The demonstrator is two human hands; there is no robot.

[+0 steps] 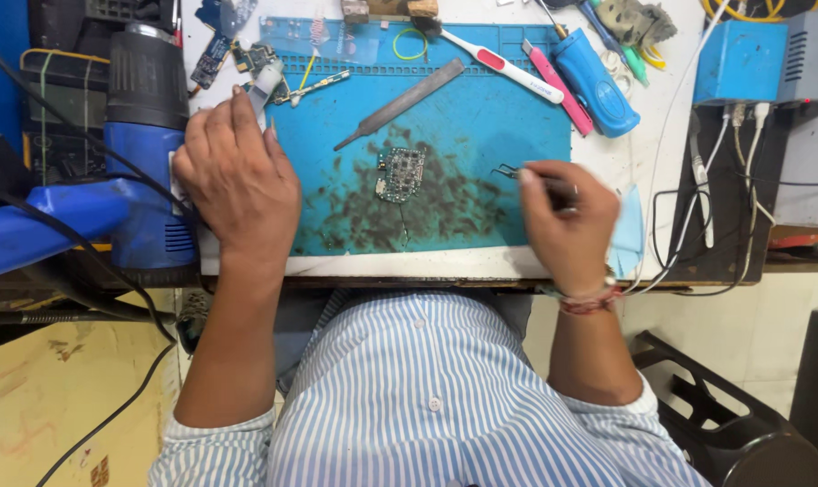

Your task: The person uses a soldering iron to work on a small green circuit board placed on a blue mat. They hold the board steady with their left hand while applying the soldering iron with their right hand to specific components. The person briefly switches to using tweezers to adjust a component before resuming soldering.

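Lying between hands on blue mat [481, 117]: small circuit board [399, 173]. Right hand [567, 221] gripping tweezers [517, 173], tips just right of board. Left hand [238, 180] resting flat, released, at mat's left edge.

A white bench [445, 263] fills the upper half of the view, its front edge worn and dark. At 8 o'clock lies a yellowish floor [66, 397] with reddish marks, crossed by a black cable [111, 417]. At 4 o'clock the floor is pale cream, and a black plastic stool [734, 424] stands there; the light is even and soft, without hard shadows.
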